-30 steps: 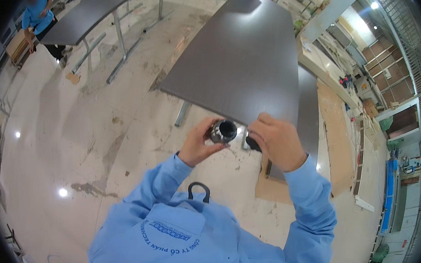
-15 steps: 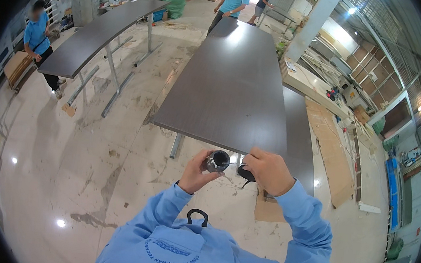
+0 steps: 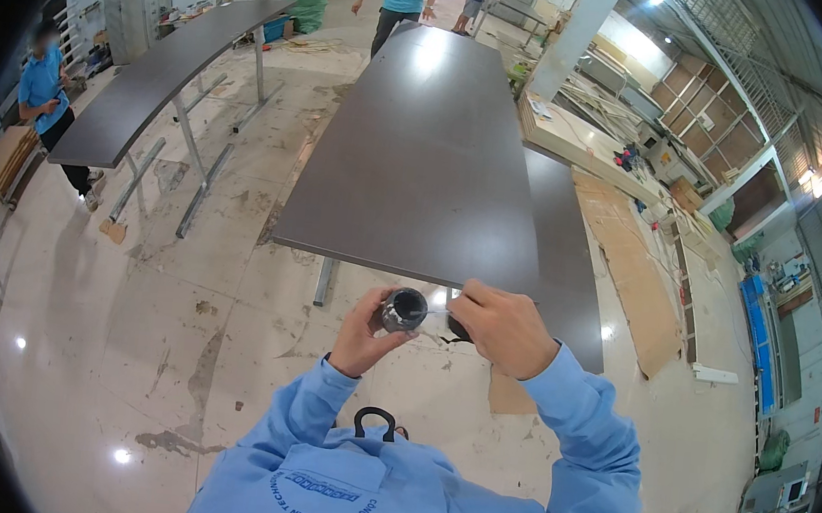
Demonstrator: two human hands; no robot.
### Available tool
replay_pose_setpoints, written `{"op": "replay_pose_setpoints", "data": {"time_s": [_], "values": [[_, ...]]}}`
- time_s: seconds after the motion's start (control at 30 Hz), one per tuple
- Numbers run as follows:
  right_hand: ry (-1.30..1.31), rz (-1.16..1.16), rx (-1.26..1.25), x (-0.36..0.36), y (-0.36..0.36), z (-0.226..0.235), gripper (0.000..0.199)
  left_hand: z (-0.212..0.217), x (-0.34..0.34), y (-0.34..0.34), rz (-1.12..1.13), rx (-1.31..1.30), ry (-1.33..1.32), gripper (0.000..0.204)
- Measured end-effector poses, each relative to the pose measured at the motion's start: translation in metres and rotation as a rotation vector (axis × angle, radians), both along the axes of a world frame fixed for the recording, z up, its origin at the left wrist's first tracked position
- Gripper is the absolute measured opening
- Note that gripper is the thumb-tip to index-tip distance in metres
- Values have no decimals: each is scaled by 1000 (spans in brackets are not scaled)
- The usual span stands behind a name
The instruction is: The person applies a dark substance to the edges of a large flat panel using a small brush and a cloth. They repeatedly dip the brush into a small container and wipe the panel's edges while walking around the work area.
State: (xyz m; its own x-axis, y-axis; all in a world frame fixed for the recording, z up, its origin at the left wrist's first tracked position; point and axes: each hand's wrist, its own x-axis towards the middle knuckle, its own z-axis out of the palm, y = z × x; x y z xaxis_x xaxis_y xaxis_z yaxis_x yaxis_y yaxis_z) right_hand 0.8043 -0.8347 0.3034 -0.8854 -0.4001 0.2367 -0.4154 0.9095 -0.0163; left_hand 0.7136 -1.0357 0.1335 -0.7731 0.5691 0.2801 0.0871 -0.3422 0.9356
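Just off the near edge of the dark tabletop (image 3: 419, 160), I have the small dark jar (image 3: 396, 321) in the left hand (image 3: 358, 337), thumb and fingers curled round it, mouth toward the camera. The right hand (image 3: 507, 331) has its fingers bunched narrow over a black cap-like piece (image 3: 457, 330), and a thin rod (image 3: 433, 312) runs from there to the jar's mouth (whether rod and black piece are joined, I cannot tell). By my judgement, the opening is done: the mouth stands uncovered. Closing it is not, and how much else remains doesn't show.
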Motion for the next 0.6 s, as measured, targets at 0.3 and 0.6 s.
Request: {"op": "replay_pose_setpoints", "data": {"time_s": [0.3, 0.6], "values": [[63, -22, -37, -4, 3, -6, 12, 0, 0, -2, 16, -25, -12, 63], [65, -16, -28, -4, 9, -7, 15, 1, -3, -1, 15, -10, -27, 64]]}}
